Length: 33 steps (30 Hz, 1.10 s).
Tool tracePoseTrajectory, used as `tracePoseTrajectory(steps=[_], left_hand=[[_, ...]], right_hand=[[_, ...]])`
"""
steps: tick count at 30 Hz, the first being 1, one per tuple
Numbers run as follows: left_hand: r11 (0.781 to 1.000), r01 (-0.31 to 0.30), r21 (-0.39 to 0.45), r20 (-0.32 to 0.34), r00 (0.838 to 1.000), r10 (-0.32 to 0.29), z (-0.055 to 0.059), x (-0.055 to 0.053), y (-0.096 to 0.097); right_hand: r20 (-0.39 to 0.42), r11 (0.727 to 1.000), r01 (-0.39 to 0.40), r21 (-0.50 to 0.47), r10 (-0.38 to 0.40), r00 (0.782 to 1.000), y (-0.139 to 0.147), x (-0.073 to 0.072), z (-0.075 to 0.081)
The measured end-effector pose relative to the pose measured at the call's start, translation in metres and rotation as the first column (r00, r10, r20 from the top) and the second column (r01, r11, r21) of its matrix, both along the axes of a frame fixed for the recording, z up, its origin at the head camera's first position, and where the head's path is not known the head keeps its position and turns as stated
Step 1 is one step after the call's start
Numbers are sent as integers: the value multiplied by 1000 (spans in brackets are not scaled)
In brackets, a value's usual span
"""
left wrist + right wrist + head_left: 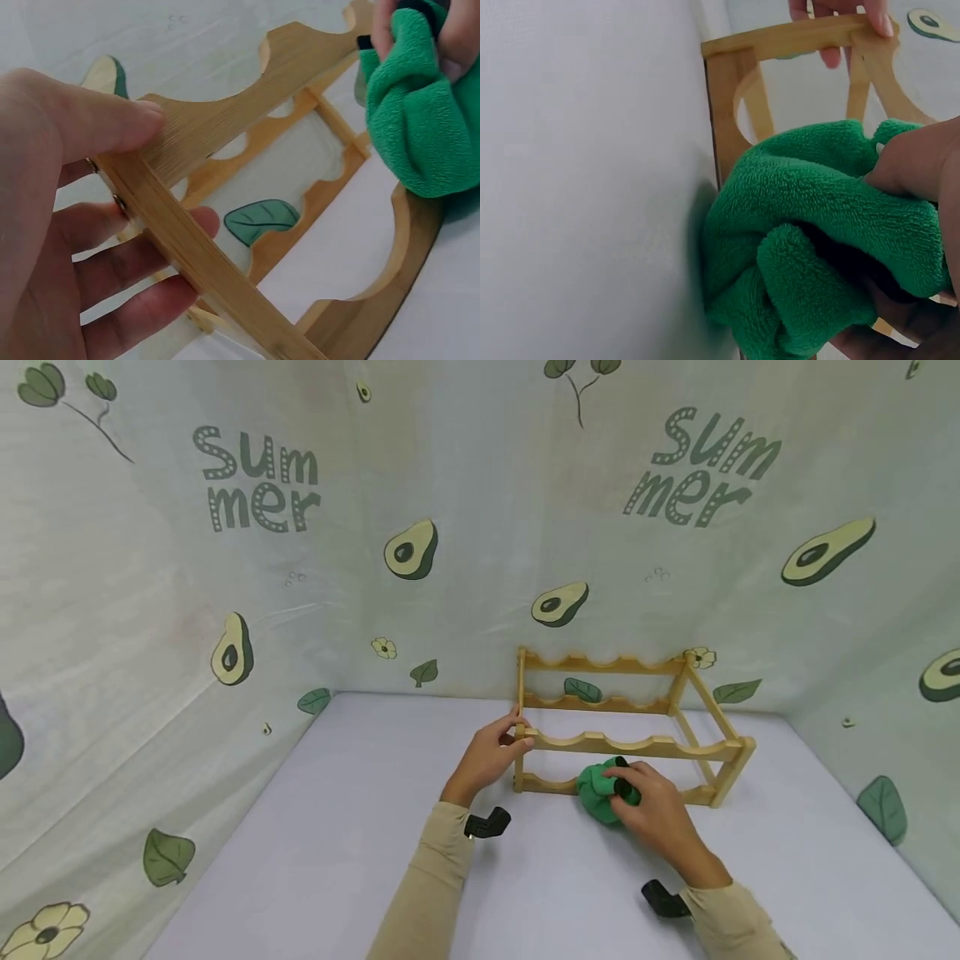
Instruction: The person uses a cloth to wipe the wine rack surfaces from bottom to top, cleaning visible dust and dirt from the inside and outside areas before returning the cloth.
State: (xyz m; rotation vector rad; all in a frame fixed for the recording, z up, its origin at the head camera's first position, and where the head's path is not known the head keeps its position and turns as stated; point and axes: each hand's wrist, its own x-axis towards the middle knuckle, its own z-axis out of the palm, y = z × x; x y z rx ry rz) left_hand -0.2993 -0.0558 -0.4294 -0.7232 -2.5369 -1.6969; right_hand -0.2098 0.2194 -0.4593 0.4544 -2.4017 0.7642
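Pale wooden rack with scalloped rails [592,743]: stands upright on the smooth white tabletop [337,827].
Left hand [487,758]: grips the rack's front left corner, thumb over the upper rail, fingers curled round the post; best kept firm, since rubbing could make so light-looking a frame skid.
Right hand [658,806]: pinches a bunched green terry cloth with dark patches [780,180] between thumb and fingers.
Cloth position: at the front of the rack, against its scalloped lower front rail [549,783]; whether it also touches the tabletop is hard to tell.
Pressure: the step looks like wiping, so light, even strokes along the rail would suit.
Scallops: a soft fold should be pushed into each curve, not just over the peaks.
Loose folds: better gathered into the palm, lest they catch on the rail.
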Motion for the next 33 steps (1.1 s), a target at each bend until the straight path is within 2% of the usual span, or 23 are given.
tracePoseTrajectory(steps=[4,9,13,21,26,33], left_hand=[[1000,4,4,9,1000,-4,-1,-5,-2],[1000,25,12,32,999,-25,-6,-4,-7],[999,26,22,32,999,-27,-5,-1,-5],[998,60,9,11,998,-60,3,-9,-5],[998,60,7,14,998,-60,2,-8,-3],[998,66,9,14,998,-66,-1,-6,0]], right_hand=[[-12,1000,-24,0,24,1000,-5,0,-3],[-66,997,-75,20,77,995,-18,0,-11],[-73,998,-64,21,65,995,-24,2,-10],[-83,998,-40,-41,36,996,-40,-4,-4],[-68,997,-44,-60,40,997,-50,-5,-3],[-14,992,-111,-63,110,994,-64,-6,-6]])
